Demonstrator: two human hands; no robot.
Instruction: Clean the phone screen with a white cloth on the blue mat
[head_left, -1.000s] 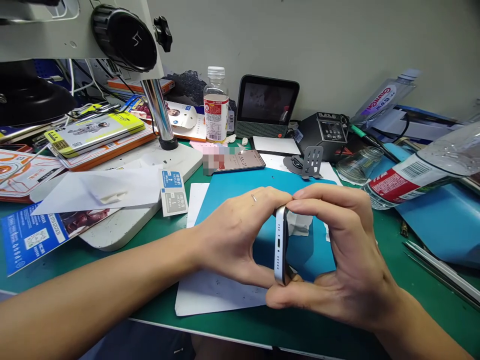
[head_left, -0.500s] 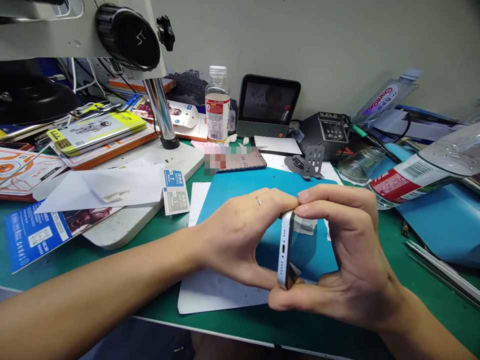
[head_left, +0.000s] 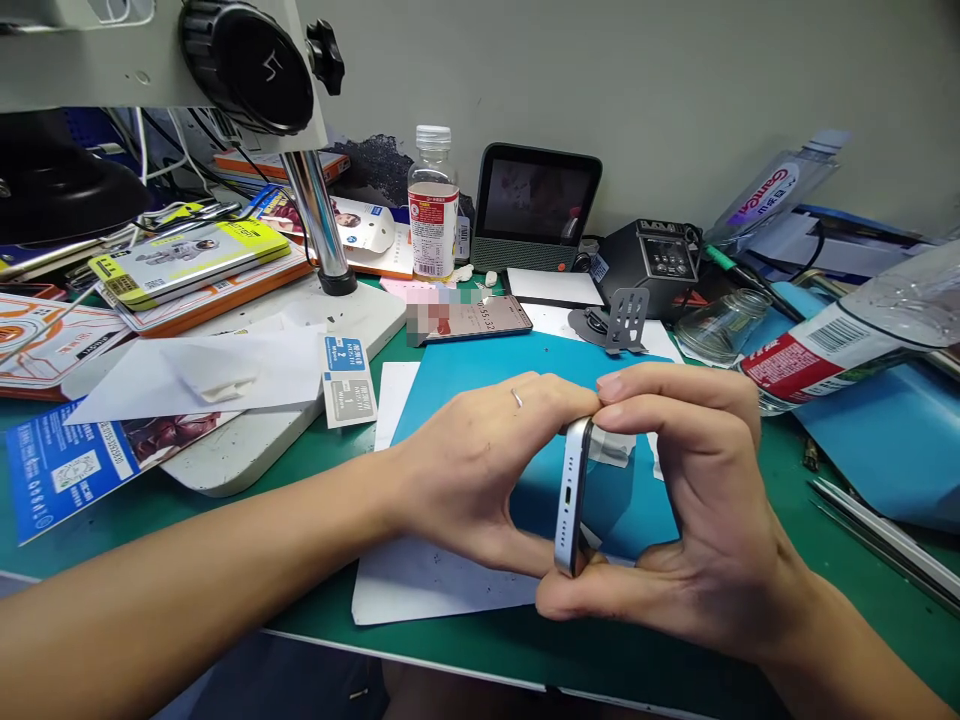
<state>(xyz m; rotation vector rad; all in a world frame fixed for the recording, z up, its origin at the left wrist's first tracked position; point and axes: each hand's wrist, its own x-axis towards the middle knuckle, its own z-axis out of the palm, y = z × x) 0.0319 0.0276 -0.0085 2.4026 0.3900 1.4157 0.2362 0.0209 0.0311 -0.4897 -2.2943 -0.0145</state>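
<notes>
Over the table point(head_left: 480, 655) near its front edge, a phone point(head_left: 570, 500) is up on its side, port end towards the wearer! The left hand point(head_left: 487, 470) is half curled around air, forefinger high and thumb low against the body; the right hand point(head_left: 712, 500) mirrors it, fingertips at the upper edge, thumb under the lower, a wide hollow behind them. Only the edges look gripped, so one slipping thumb could spin it loose, down onto the blue mat point(head_left: 465, 370) or the white sheet point(head_left: 420, 590) poking out below. Uneven pressure might flex it, too! Further back, a second phone point(head_left: 495, 318) lies flat at the mat's far edge; towards the table's right edge leans a bottle point(head_left: 795, 365), and a wide right-hand swing could topple it.
</notes>
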